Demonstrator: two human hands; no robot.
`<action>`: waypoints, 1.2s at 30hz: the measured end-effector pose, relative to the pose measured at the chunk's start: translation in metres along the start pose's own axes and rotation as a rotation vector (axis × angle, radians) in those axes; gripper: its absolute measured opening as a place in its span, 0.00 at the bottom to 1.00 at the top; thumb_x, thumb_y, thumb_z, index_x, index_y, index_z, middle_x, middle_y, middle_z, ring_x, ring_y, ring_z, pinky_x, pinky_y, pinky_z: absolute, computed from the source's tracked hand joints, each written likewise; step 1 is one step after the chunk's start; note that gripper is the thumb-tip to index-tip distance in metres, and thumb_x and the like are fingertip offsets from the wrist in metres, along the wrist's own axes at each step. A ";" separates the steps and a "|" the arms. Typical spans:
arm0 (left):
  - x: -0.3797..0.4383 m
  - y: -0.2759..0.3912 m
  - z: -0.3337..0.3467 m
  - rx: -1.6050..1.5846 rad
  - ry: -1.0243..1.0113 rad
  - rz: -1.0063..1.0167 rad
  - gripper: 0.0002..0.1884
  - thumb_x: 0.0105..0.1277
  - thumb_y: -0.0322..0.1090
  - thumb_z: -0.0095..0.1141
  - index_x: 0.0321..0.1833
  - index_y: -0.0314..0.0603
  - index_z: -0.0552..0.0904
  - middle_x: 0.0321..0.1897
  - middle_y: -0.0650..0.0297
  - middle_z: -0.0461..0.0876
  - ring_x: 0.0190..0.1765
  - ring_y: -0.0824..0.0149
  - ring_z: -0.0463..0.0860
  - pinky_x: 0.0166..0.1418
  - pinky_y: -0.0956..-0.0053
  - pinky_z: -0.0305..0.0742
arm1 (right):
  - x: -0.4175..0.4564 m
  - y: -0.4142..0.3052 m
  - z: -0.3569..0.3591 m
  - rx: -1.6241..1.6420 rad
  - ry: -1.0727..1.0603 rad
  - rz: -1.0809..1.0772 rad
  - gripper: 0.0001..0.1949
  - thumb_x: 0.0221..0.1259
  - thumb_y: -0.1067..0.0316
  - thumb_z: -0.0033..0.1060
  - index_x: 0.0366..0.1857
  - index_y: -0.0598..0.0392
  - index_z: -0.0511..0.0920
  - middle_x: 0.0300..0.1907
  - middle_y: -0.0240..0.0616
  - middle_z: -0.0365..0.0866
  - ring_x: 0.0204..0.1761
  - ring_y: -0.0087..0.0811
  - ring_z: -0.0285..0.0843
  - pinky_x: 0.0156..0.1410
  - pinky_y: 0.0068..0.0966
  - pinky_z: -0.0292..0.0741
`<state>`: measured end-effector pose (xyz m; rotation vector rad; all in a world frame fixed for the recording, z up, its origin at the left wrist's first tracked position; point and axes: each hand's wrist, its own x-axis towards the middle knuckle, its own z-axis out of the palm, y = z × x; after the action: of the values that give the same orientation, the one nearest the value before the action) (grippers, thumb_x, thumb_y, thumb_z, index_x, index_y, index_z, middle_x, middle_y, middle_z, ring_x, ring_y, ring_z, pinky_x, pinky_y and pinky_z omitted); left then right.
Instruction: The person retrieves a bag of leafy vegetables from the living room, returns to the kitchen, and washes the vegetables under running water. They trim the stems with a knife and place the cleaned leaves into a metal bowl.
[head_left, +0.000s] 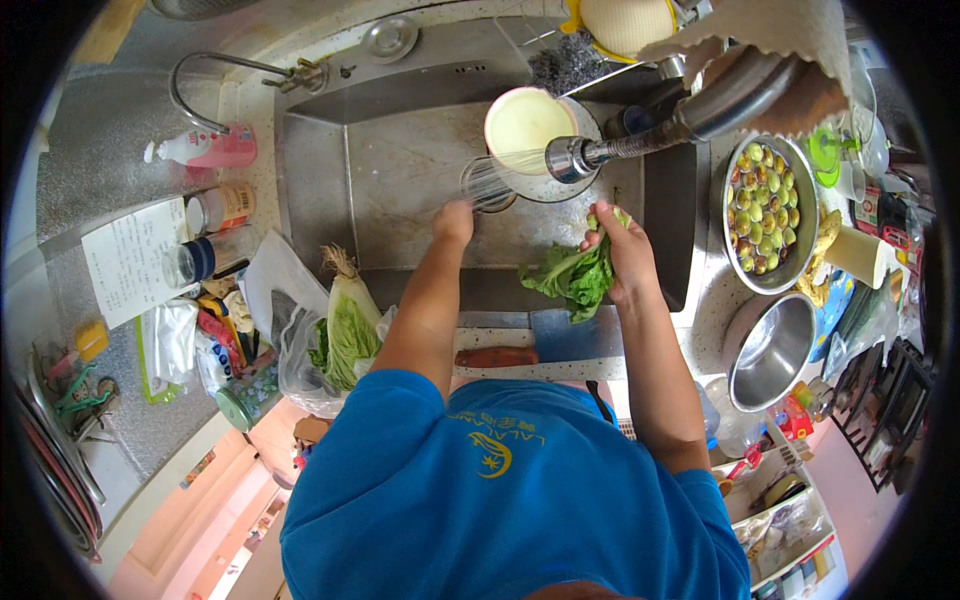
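Note:
My right hand (631, 251) grips a bunch of green leafy vegetable (574, 274) by its stem end, with the leaves hanging over the sink's near side. My left hand (454, 222) is under water spraying from the faucet head (568, 159); spray and blur hide its fingers. Below it is the stainless steel sink (405, 187), whose round drain (480, 178) lies just beyond that hand. A pale bowl (531, 124) holding cloudy liquid sits in a larger, dark-rimmed white basin (570, 191) beyond my hands. Along the near rim lies a cleaver (577, 334) with a wooden handle.
To the left, a leafy cabbage (349, 322) rests in a plastic bag, near glass jars and a pink bottle (217, 146). On the right stand a metal bowl of cut green-brown fruit in liquid (763, 217) and a steel bowl (772, 352). A wire rack holds a yellow-rimmed strainer (626, 26).

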<state>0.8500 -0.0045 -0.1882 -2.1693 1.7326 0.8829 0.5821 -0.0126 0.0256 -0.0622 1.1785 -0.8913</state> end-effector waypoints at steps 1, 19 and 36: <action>0.000 0.000 -0.003 0.034 0.007 0.016 0.13 0.67 0.34 0.45 0.44 0.45 0.84 0.47 0.53 0.82 0.50 0.51 0.81 0.52 0.58 0.76 | 0.001 0.000 0.001 0.017 -0.005 0.002 0.09 0.63 0.61 0.63 0.36 0.53 0.75 0.20 0.29 0.74 0.20 0.23 0.73 0.27 0.21 0.74; -0.117 0.086 -0.193 -1.436 0.268 0.057 0.08 0.64 0.25 0.58 0.44 0.32 0.83 0.33 0.62 0.84 0.32 0.74 0.82 0.37 0.81 0.79 | 0.065 0.040 0.101 0.236 -0.151 0.119 0.08 0.65 0.61 0.60 0.40 0.52 0.75 0.24 0.32 0.73 0.25 0.28 0.73 0.31 0.28 0.76; -0.115 0.078 -0.183 -1.252 0.353 0.032 0.09 0.69 0.26 0.52 0.48 0.36 0.82 0.37 0.64 0.83 0.37 0.75 0.80 0.42 0.80 0.75 | 0.088 0.034 0.089 0.327 -0.309 -0.038 0.10 0.69 0.64 0.54 0.49 0.52 0.72 0.43 0.42 0.77 0.48 0.37 0.77 0.57 0.41 0.77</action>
<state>0.8197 -0.0296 0.0379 -3.1471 1.4681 2.0986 0.6821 -0.0803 -0.0205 0.0431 0.7379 -1.0564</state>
